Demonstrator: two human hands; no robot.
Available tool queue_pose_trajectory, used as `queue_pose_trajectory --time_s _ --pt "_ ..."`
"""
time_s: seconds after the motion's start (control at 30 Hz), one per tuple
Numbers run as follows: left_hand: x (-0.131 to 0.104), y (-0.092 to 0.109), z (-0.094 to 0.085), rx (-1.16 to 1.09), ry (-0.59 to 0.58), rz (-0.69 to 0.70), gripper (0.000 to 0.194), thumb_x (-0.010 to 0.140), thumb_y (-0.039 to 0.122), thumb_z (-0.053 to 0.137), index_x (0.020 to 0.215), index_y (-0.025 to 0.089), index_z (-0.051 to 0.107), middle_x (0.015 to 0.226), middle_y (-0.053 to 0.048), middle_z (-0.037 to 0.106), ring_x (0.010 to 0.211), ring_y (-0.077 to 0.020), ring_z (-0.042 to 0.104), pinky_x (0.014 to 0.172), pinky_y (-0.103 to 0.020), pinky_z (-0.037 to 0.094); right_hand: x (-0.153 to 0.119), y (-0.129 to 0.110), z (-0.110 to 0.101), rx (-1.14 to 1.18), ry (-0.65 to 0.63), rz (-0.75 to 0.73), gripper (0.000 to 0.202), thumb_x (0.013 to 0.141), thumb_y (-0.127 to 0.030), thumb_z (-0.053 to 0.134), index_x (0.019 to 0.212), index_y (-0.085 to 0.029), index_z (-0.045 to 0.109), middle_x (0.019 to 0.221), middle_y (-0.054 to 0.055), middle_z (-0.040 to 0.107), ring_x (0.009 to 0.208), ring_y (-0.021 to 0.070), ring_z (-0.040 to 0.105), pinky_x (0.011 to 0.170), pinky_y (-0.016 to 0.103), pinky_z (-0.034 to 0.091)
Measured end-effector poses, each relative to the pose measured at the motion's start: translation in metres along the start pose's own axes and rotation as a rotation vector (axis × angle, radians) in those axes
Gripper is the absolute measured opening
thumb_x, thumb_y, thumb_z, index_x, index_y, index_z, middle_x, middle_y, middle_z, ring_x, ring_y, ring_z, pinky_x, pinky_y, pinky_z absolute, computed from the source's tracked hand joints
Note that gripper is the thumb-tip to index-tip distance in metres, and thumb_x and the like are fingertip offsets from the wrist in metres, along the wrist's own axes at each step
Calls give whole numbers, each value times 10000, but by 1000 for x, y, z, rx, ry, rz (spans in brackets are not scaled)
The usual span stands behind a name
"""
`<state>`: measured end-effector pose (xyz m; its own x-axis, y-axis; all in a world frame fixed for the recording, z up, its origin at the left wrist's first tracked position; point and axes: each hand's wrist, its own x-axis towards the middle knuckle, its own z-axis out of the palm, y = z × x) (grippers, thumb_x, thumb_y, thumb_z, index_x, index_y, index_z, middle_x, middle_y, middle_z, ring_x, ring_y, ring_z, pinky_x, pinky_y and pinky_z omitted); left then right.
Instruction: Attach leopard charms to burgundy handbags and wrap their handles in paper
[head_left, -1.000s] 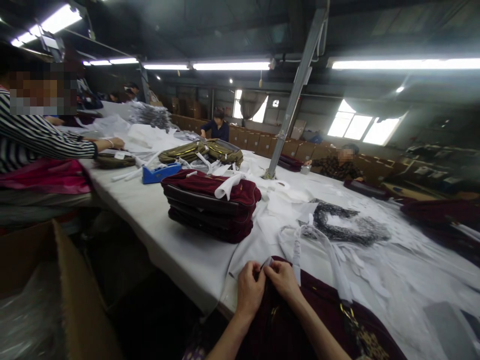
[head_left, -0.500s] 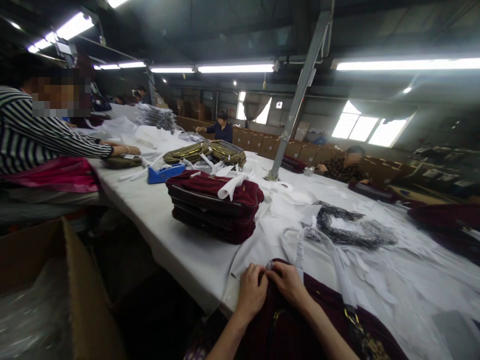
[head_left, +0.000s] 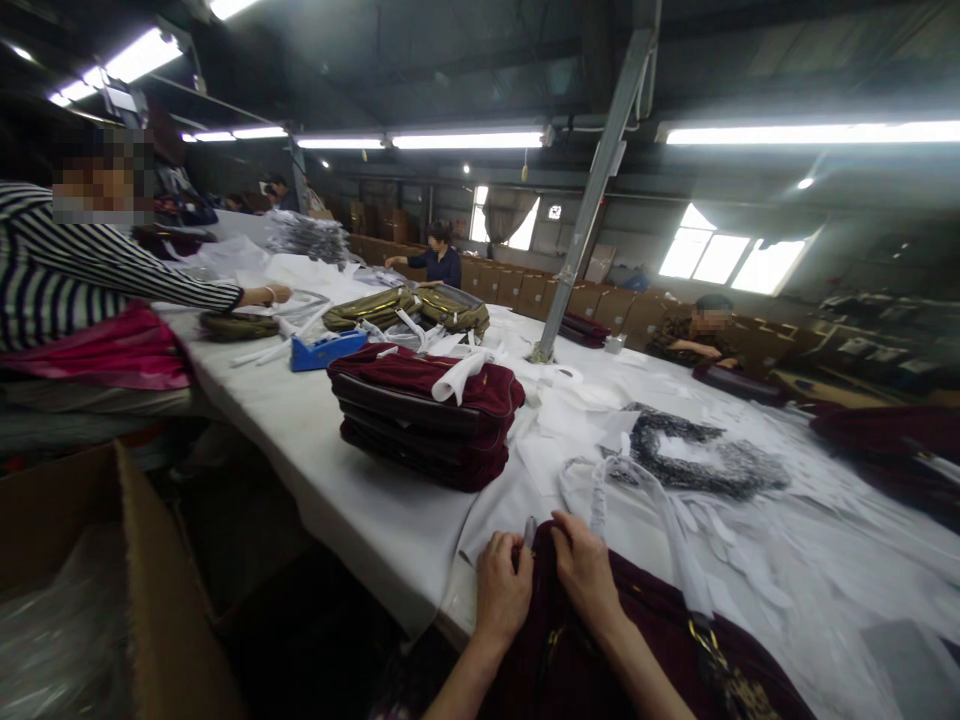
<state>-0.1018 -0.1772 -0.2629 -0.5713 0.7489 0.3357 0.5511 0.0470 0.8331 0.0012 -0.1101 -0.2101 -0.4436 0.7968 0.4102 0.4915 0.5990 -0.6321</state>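
Note:
A maroon handbag [head_left: 652,625] lies at the table's near edge, with white-wrapped handles [head_left: 679,540] standing up from it and gold-coloured hardware at their base. At the bag's far left corner, my left hand [head_left: 504,585] is closed, its fingertips pinched by a small pale tab [head_left: 530,530]. What exactly those fingertips hold is hidden. My right hand [head_left: 586,572] grips the bag's top edge just to the right, thumb and fingers closed on the fabric. A short gap separates the two hands.
A stack of maroon bags [head_left: 427,415] stands ahead on the white-covered table [head_left: 360,500]. Behind it are a blue tape dispenser [head_left: 328,350] and olive bags [head_left: 450,310]. A metal post [head_left: 592,200] rises mid-table. A cardboard box [head_left: 161,590] sits lower left. Co-workers surround the table.
My hands have moved slightly apart at the bag's corner, and the pale tab shows more clearly between them. At left, the striped-sleeved co-worker's hand has lifted off the olive bag.

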Motion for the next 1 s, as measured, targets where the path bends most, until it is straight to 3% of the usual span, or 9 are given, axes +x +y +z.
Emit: queue_pose_trajectory --time_s 0.07,0.33,0.53,0.8,1.0 --pt "0 0 1 -2 21 -2 145 819 210 411 807 179 553 806 -42 582 807 -183 568 740 -287 436 -7 -5 -2 -1 63 89 294 824 -242 423 1032 -129 598 1011 129 654 934 236 609 840 339 440" --pt "-2 3 -3 0 -12 -15 145 846 220 398 804 187 532 826 -43 557 815 -185 543 756 -311 430 -15 -25 16 130 -75 235 274 757 -223 474 978 -149 618 869 90 699 826 228 650 732 292 475" --pt "-4 4 -3 25 -3 16 177 863 195 367 825 189 540 844 -40 544 831 -186 524 775 -327 416 -2 -21 17 197 -117 214 154 725 -257 536 805 -173 637 737 38 679 713 212 628 678 284 460" --pt "-4 3 -1 65 -2 -42 216 852 198 383 800 186 593 834 -51 600 855 -214 544 825 -391 402 -10 4 27 389 -66 165 212 775 -374 551 810 -168 581 750 32 647 727 197 600 710 294 455" --pt "-2 -6 1 -75 51 -50 281 816 224 470 1064 183 594 984 -68 650 980 -221 562 913 -414 397 -11 3 26 510 -79 168 311 772 -472 554 817 -165 575 752 45 640 731 206 598 692 297 471"
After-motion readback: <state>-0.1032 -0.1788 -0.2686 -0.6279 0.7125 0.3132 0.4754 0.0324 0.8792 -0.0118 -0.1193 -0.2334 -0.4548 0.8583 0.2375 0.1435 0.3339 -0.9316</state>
